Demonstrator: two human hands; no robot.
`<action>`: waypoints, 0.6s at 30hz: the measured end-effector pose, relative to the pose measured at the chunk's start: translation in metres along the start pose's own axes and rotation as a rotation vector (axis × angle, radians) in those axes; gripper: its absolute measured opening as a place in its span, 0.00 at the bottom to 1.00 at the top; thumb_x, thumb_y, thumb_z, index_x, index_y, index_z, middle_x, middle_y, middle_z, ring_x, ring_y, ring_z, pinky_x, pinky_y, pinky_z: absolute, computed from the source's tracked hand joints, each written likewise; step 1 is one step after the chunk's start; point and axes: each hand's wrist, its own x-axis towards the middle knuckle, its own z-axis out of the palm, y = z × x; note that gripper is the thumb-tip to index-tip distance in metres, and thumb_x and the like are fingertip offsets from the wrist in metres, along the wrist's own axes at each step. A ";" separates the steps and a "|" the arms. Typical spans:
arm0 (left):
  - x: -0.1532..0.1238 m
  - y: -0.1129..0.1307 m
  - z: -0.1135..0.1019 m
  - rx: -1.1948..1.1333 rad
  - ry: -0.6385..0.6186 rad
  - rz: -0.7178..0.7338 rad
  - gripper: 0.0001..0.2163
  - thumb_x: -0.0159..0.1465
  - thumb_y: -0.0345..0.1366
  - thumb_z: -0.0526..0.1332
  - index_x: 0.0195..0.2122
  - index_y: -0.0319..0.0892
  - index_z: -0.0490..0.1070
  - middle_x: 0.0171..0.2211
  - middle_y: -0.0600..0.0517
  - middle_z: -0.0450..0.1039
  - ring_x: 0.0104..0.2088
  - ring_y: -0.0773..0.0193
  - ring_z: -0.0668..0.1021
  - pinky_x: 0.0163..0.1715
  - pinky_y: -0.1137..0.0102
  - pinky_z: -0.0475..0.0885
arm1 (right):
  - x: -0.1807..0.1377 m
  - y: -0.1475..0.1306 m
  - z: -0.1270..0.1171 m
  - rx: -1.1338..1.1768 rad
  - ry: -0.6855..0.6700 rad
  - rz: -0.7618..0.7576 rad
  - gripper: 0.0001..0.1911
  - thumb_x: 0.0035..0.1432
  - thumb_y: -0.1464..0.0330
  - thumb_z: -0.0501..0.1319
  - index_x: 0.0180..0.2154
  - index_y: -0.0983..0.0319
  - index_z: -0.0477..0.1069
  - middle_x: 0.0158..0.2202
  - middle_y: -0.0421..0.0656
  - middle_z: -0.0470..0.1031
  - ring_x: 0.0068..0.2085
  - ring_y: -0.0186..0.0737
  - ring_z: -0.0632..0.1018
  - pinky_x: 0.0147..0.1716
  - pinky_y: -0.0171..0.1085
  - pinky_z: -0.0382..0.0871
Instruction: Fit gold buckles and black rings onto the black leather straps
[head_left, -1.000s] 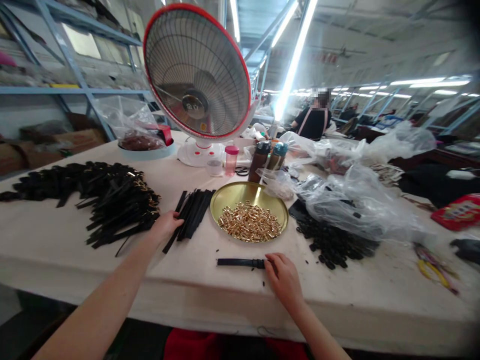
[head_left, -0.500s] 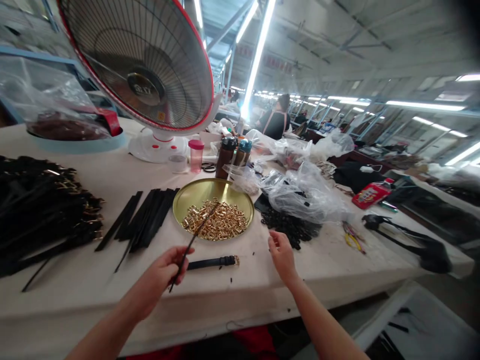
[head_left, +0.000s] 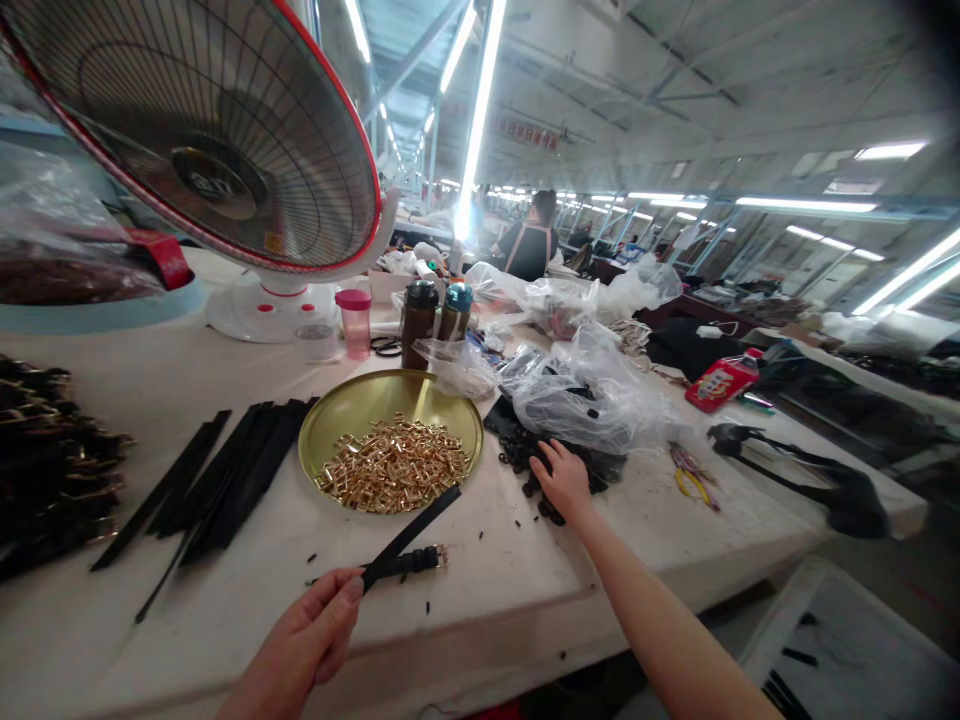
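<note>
Pinched between thumb and fingers, a flat black strap (head_left: 420, 525) slants up and right from my left hand (head_left: 322, 622). Under it on the table lies another black strap with a gold buckle (head_left: 421, 561), partly covered. My right hand (head_left: 564, 482) reaches over a pile of small black loops (head_left: 611, 466), its fingers stretched out at the near edge of the pile. Whether the fingertips touch a loop is hard to see. Between and beyond the hands, a gold round tray (head_left: 330, 412) holds a heap of small gold buckles (head_left: 394, 465).
Loose black straps (head_left: 244, 480) lie left of the tray, with a heap of buckled straps (head_left: 52, 460) farther left. A fan (head_left: 217, 170), bottles (head_left: 418, 325) and clear plastic bags (head_left: 592, 385) stand behind. Yellow-handled pliers (head_left: 694, 488) and a red bottle (head_left: 724, 380) are right.
My right hand has moved forward onto the black loops. The strap in my left hand has turned from edge-on to flatter and lower. The whole view has shifted right.
</note>
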 end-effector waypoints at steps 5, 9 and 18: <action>-0.002 -0.004 0.012 0.005 -0.042 0.048 0.16 0.48 0.47 0.63 0.30 0.41 0.64 0.20 0.56 0.65 0.20 0.71 0.67 0.20 0.77 0.60 | -0.025 -0.031 0.010 -0.127 -0.043 -0.112 0.21 0.54 0.60 0.53 0.49 0.60 0.66 0.54 0.50 0.63 0.53 0.50 0.62 0.52 0.49 0.48; -0.004 -0.006 0.015 -0.006 -0.115 0.083 0.19 0.48 0.43 0.63 0.40 0.42 0.64 0.29 0.50 0.70 0.29 0.62 0.72 0.27 0.71 0.65 | -0.042 -0.044 0.002 -0.162 -0.085 -0.260 0.20 0.55 0.62 0.52 0.49 0.58 0.65 0.54 0.48 0.63 0.53 0.48 0.62 0.52 0.48 0.49; -0.002 -0.022 -0.010 0.077 -0.147 0.071 0.26 0.53 0.53 0.56 0.47 0.40 0.60 0.16 0.59 0.60 0.15 0.71 0.63 0.17 0.75 0.58 | -0.059 -0.026 -0.020 -0.158 -0.058 -0.368 0.17 0.56 0.64 0.52 0.48 0.57 0.67 0.51 0.46 0.66 0.54 0.46 0.62 0.53 0.48 0.50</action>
